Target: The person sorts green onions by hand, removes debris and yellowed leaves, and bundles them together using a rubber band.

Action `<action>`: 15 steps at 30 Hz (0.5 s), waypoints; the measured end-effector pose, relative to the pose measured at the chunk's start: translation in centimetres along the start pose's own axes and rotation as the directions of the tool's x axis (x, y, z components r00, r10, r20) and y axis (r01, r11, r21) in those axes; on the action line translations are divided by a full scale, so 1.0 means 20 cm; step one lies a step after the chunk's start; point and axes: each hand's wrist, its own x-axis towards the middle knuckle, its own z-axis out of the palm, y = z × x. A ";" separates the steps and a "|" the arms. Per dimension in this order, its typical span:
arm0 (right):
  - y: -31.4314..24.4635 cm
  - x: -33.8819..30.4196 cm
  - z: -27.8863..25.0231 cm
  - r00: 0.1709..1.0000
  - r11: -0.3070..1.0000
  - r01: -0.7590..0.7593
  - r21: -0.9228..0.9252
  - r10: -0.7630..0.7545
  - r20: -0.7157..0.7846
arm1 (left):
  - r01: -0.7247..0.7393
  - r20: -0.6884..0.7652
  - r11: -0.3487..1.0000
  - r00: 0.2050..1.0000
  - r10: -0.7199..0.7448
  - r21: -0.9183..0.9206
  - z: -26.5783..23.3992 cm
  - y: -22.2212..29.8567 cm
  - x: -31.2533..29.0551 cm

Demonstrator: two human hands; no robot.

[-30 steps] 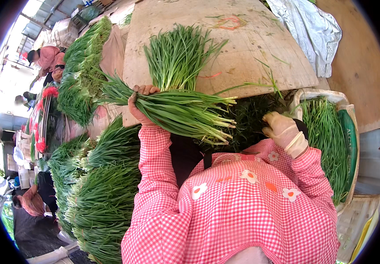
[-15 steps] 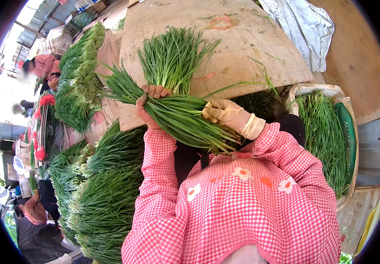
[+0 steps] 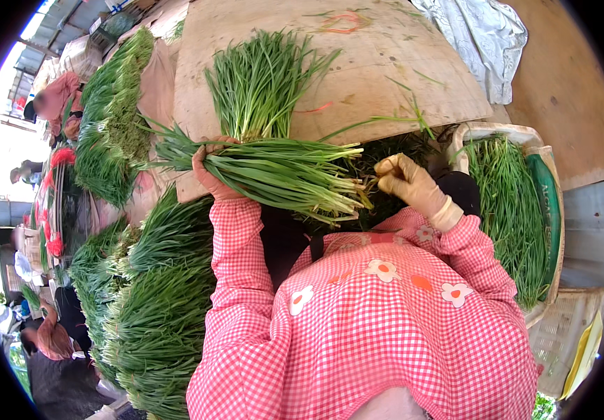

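Across the upper middle of the frame lies the tan wooden surface (image 3: 386,77), a loose fan of green chives (image 3: 263,80) on it, with stacked chive heaps (image 3: 148,301) filling the lower left. At centre you hold a chive bundle (image 3: 281,175) lying crosswise at the surface's near edge. Your left hand (image 3: 211,175) has its fingers clamped around the bundle's leafy part, while your gloved right hand (image 3: 410,183) pinches its fingers together at the pale root ends.

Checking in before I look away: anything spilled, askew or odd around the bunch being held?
Only small things: a few loose green stalks lie astray across the wooden board, apart from the tidy bunch on the board. The held bunch sits neatly in the left hand; the right hand is at its cut ends.
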 end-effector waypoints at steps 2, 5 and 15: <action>-0.19 -0.06 0.11 0.993 0.984 0.105 -0.144 -0.097 0.060 | -0.010 -0.069 1.000 0.998 0.009 -0.017 -0.04 0.01 0.01; -0.15 -0.02 0.20 0.965 0.943 0.261 -0.208 -0.262 0.021 | 0.045 -0.191 0.998 0.981 -0.034 0.054 0.03 -0.08 0.01; -0.16 0.14 -0.02 0.983 0.918 0.051 0.394 0.023 -0.181 | 0.224 -0.228 0.961 0.956 -0.184 0.160 0.09 -0.12 -0.11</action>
